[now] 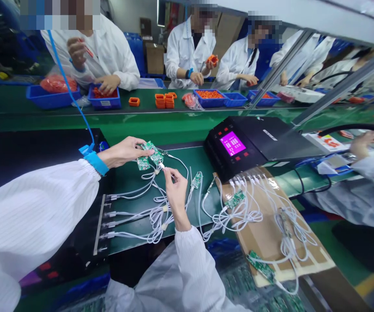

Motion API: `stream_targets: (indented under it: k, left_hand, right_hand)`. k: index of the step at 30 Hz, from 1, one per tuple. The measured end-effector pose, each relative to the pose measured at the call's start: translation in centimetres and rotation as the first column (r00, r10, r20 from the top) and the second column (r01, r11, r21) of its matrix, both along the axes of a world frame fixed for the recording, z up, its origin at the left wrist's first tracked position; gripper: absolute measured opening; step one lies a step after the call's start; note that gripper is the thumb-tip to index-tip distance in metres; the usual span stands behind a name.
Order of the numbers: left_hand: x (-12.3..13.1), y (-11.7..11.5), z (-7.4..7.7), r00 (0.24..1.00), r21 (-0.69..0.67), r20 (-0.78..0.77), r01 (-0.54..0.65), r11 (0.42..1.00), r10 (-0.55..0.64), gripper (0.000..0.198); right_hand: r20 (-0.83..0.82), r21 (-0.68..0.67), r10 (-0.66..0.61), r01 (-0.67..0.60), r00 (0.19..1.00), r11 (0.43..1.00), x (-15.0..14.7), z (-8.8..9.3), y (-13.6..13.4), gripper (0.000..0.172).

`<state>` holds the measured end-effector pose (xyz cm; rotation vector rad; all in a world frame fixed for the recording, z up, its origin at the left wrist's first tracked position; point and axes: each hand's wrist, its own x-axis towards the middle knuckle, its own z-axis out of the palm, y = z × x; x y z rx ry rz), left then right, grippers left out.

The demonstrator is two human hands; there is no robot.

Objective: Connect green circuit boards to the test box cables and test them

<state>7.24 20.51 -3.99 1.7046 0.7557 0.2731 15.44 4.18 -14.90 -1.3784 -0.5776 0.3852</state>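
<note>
My left hand is closed on a green circuit board, thumb on top and fingers behind it. A second board hangs just below that hand; I cannot tell whether the fingers grip it too. At the near edge of the held board, my right hand pinches the white plug of a cable. Whether the plug is fully seated cannot be seen. Coiled white cables lie below on the green bench. Another circuit board lies right of my right hand.
A black tester with a lit magenta screen stands at right; another black box is at left. Cabled boards lie on cardboard. Across the conveyor, co-workers handle orange parts near blue bins. A blue strap cord crosses at left.
</note>
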Motion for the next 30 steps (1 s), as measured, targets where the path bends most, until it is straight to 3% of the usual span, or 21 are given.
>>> stream_targets:
  k: [4,6,8,10,12,13,15,21,25,27,28,30]
  left_hand:
    - [0.3,-0.6,0.4,0.998,0.058,-0.006,-0.055,0.997,0.056,0.032]
    - [0.4,-0.9,0.6,0.996,0.070,0.015,-0.093,0.993,0.092,0.031]
    - [0.4,-0.9,0.7,0.993,0.044,0.040,-0.114,0.992,0.113,0.030]
    - [0.4,-0.9,0.7,0.993,0.027,0.056,-0.108,0.994,0.107,0.029]
    - [0.4,-0.9,0.6,0.995,0.047,0.050,-0.087,0.995,0.084,0.028]
    - [0.4,-0.9,0.6,0.996,0.064,0.041,-0.080,0.995,0.077,0.027]
    - [0.4,-1.0,0.6,0.997,0.089,0.024,-0.072,0.993,0.070,0.026]
    - [0.5,-1.2,0.7,0.998,0.129,0.010,-0.065,0.990,0.064,0.024]
    - [0.4,-1.5,0.8,0.997,0.166,0.007,-0.081,0.983,0.080,0.022]
    - [0.3,-1.9,0.8,0.998,0.218,0.008,-0.067,0.974,0.067,0.023]
    - [0.3,-2.0,0.7,0.999,0.254,0.014,-0.053,0.966,0.051,0.023]
    - [0.3,-2.4,0.6,0.999,0.354,0.044,-0.039,0.934,0.025,0.024]
  right_hand:
    - [0.173,-0.125,0.064,-0.043,0.983,0.991,2.1,0.4,-0.5,0.038]
    - [0.388,-0.286,0.039,0.081,0.921,0.955,4.4,0.8,-1.2,0.037]
    - [0.581,-0.466,0.035,0.297,0.813,0.833,7.0,1.2,-1.6,0.032]
    - [0.653,-0.649,0.169,0.430,0.738,0.628,9.3,1.7,-1.6,0.026]
    - [0.608,-0.777,0.327,0.459,0.723,0.430,10.8,2.0,-0.9,0.022]
    - [0.573,-0.815,0.377,0.453,0.728,0.362,11.3,2.1,-0.4,0.021]
    - [0.528,-0.848,0.417,0.436,0.740,0.300,11.7,2.2,0.7,0.024]
    - [0.486,-0.874,0.462,0.406,0.742,0.267,11.5,2.4,2.1,0.036]
    - [0.511,-0.859,0.491,0.395,0.706,0.326,10.6,2.9,0.7,0.031]
    - [0.548,-0.832,0.491,0.379,0.677,0.405,9.7,3.2,-0.7,0.028]
    - [0.579,-0.801,0.471,0.356,0.665,0.482,9.1,3.4,-1.4,0.028]
    - [0.648,-0.658,0.363,0.253,0.669,0.709,7.6,3.9,-2.8,0.026]
